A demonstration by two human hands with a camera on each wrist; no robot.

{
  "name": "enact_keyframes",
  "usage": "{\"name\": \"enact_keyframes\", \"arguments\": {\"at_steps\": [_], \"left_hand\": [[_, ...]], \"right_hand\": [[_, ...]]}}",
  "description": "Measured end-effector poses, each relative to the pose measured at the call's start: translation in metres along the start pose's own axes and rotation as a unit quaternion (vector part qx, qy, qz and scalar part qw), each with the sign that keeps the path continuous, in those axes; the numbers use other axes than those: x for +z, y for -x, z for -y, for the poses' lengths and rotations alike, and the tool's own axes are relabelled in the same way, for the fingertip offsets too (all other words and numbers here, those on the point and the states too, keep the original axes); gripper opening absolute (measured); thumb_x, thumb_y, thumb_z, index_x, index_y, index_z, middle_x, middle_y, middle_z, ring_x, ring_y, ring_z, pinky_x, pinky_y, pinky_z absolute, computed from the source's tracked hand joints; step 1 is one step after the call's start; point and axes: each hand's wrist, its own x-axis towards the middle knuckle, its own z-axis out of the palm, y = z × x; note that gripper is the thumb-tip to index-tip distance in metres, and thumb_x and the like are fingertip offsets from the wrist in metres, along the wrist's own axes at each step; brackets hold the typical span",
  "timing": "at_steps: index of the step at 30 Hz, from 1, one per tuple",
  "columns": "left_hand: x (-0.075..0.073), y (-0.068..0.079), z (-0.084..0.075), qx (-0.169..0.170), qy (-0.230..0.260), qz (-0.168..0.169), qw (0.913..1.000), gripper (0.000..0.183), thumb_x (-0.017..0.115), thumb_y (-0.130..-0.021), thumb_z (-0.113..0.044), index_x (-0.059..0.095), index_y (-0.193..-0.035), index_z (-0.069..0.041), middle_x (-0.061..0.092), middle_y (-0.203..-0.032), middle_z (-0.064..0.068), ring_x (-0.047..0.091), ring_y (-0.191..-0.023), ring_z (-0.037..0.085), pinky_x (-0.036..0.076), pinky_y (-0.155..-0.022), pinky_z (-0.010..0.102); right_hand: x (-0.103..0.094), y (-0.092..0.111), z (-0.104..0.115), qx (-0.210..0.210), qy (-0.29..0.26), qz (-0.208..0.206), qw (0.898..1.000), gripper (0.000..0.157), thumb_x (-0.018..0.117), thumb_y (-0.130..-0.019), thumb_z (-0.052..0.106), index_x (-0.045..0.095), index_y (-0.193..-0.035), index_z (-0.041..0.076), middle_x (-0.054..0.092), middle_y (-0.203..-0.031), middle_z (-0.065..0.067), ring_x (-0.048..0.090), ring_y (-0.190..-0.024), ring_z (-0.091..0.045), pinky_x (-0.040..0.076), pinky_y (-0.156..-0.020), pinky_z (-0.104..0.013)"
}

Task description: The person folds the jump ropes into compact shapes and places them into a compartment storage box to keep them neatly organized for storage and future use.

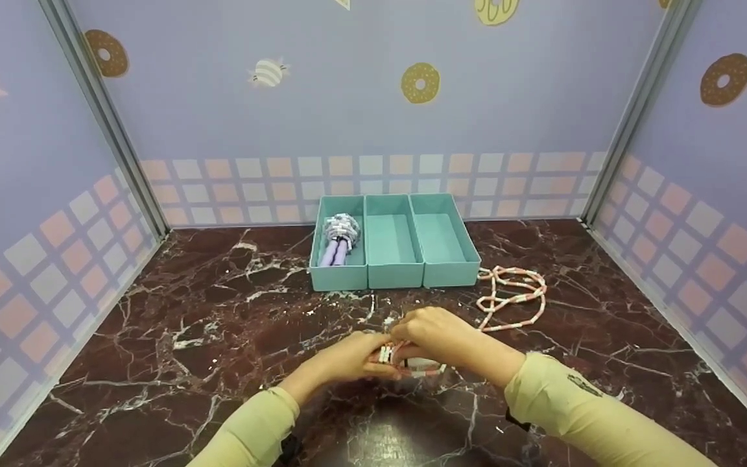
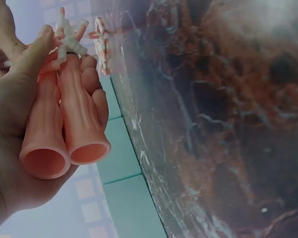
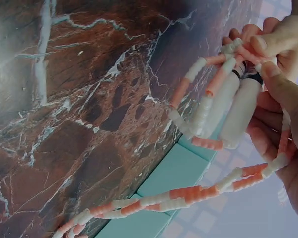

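My left hand (image 1: 349, 357) grips the two orange handles (image 2: 82, 111) of a beaded jump rope, side by side with their hollow ends showing in the left wrist view. In the right wrist view, the white parts of the handles (image 3: 241, 111) carry black rings. Orange and white beaded rope (image 3: 216, 144) loops around the handles. My right hand (image 1: 437, 334) pinches the beaded rope close beside the left hand. From there, the loose rope (image 1: 509, 299) trails onto the table at the right, partly hidden behind my right arm in the head view.
A teal three-compartment box (image 1: 396, 275) stands behind my hands. Its left compartment holds a bundled jump rope with purple handles (image 1: 334, 253). Dark marbled tabletop (image 1: 218, 363) surrounds everything, with patterned walls (image 1: 347, 117) on three sides.
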Motion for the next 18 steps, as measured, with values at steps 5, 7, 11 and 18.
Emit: {"name": "enact_keyframes", "arguments": {"at_steps": [5,7,11,18], "left_hand": [[0.003,-0.001,0.001,0.005,-0.011,-0.01,0.9999,0.039,0.072,-0.088,-0.037,0.065,-0.117,-0.012,0.068,-0.083,0.003,0.05,-0.064,0.001,0.047,-0.063,0.017],[0.003,-0.001,0.001,0.008,-0.021,-0.012,0.9997,0.037,0.072,-0.088,-0.038,0.066,-0.114,-0.012,0.066,-0.081,0.0,0.049,-0.064,0.001,0.046,-0.063,0.018],[0.004,0.001,0.0,0.006,-0.013,-0.006,0.9999,0.038,0.074,-0.085,-0.04,0.067,-0.11,-0.013,0.064,-0.08,-0.004,0.047,-0.062,0.001,0.044,-0.06,0.017],[0.005,0.003,0.002,0.018,0.052,0.022,0.9982,0.032,0.076,-0.084,-0.036,0.068,-0.103,-0.012,0.068,-0.083,-0.002,0.05,-0.061,-0.003,0.045,-0.057,0.014]], "right_hand": [[-0.001,-0.004,-0.005,0.03,-0.076,0.036,0.996,0.023,0.078,-0.078,0.037,0.067,-0.076,0.017,0.071,-0.069,0.005,0.06,-0.056,-0.009,0.05,-0.054,-0.025],[-0.003,-0.007,-0.007,0.042,-0.104,0.056,0.992,0.023,0.078,-0.077,0.038,0.069,-0.078,0.017,0.073,-0.072,0.005,0.061,-0.057,-0.007,0.05,-0.056,-0.023],[-0.005,-0.011,-0.011,0.051,-0.155,0.098,0.982,0.025,0.078,-0.077,0.04,0.071,-0.08,0.016,0.075,-0.077,0.004,0.058,-0.06,-0.002,0.05,-0.059,-0.017],[-0.005,-0.014,-0.021,0.058,-0.243,0.127,0.96,0.025,0.079,-0.078,0.037,0.072,-0.078,0.013,0.071,-0.072,0.001,0.049,-0.058,0.004,0.044,-0.054,-0.012]]}}
